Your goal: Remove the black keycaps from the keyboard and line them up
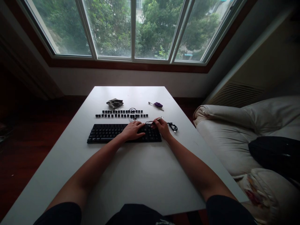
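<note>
White table: left hand spread on keyboard too small to read; right hand pinches slim tool.

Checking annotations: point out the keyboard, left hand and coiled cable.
Keyboard (105, 132): head view, keys on its left part.
Left hand (133, 130): head view, back of the hand.
Coiled cable (172, 126): head view, its bundled loops.

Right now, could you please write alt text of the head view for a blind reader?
A person's left hand rests on a black keyboard while the right hand holds a slender object at its right end. Beyond it, two rows of small black pieces lie on the white table.
</note>
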Demonstrator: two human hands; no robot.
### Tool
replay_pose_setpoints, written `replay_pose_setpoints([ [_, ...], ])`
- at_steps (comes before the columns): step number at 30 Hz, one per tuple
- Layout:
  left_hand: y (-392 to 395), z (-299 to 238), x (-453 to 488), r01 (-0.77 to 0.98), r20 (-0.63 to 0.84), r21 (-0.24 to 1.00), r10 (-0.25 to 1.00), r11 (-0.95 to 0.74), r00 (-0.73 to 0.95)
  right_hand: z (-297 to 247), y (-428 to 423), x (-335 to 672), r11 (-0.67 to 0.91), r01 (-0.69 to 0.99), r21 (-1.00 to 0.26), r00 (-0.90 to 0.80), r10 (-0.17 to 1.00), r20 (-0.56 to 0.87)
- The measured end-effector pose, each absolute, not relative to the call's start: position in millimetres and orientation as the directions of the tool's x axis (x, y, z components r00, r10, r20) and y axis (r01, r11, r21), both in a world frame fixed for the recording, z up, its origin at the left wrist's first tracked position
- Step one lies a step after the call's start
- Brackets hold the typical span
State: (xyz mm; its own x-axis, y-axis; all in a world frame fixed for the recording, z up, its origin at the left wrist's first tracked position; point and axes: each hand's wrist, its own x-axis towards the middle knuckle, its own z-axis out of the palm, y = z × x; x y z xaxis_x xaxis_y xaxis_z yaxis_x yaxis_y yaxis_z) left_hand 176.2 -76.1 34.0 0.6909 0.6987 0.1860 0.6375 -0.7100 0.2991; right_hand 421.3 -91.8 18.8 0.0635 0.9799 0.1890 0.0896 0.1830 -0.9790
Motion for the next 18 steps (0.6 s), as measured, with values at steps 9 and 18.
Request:
replay_pose_setpoints([
  [9,-72.3,36.9,176.1,0.595,0.261,0.355,0.688,-0.721,0.678,20.7,-93.6,420.9,0.202,0.096,-0.975,0.068,0.976,0.209],
  [18,-63.0,50.6,207.2,0.547,0.338,0.442,0.697,-0.711,0.632,30.4,-101.6,416.4,0.213,0.110,-0.971,0.038,0.975,0.218],
])
